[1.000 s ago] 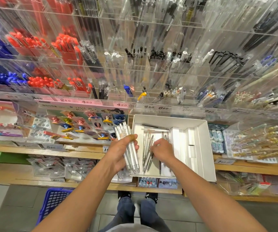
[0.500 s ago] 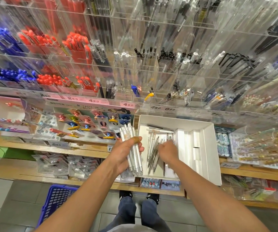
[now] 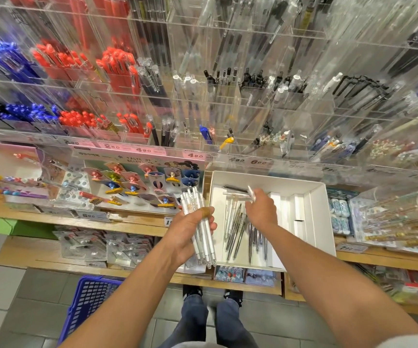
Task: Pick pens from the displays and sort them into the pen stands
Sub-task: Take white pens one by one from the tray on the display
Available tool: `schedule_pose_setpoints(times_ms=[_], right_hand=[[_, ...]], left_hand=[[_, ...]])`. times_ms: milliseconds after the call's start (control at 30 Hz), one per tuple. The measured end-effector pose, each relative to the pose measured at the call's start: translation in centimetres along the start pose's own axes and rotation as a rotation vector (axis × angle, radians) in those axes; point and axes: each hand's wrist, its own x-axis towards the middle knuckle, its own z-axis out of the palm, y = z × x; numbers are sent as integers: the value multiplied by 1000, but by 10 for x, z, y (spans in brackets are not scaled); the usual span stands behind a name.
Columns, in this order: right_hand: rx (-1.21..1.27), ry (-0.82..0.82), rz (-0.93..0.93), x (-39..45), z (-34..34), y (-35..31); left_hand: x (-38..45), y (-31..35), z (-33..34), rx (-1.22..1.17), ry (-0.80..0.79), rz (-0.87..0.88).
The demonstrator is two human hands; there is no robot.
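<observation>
- The left hand [image 3: 186, 231] grips a bundle of clear white pens [image 3: 199, 229], tips pointing down, just left of a white cardboard box [image 3: 317, 217].
- The right hand [image 3: 260, 209] is over the box, pinching one clear pen [image 3: 251, 193] that sticks up past the fingers.
- More loose pens [image 3: 235, 229] lie along the box floor, beside white dividers.
- The box rests on a wooden shelf [image 3: 132, 222].
- Behind it rise clear pen stands [image 3: 228, 101] holding red, blue, black and clear pens.
- A blue basket [image 3: 89, 300] sits on the tiled floor, left of the person's shoes.
</observation>
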Motion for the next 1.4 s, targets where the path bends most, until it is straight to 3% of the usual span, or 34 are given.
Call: schedule_pose_setpoints(times_ms=[100,300,500,600,833,1000,1100,1233,1400], right_hand=[[-203,17,-181,7,2,0],[-481,-4,-287,19,0,-8],[-460,21,-457,-4,-5,3],[-209,4,-374,-15,-15,1],[603,-421,35,-56,-48,-13],[872,-706,47,-79,-74,-43],[902,-890,-14,-99,-81,-72],[755,-1113,-84,-134,-69,-113],[512,-1250,-164,-196,-21,-151]], left_hand=[[0,-1,-4,9,11,23],[3,-5,-8,74,6,77],[4,-8,-5,75,2,69],[0,-8,-5,53,-11,69],[-26,-9,-20,-36,12,115],[-59,-24,-41,-127,127,190],[-88,-43,-56,-236,169,219],[-125,-76,-85,-431,267,301],[-168,-117,-131,-623,430,364]])
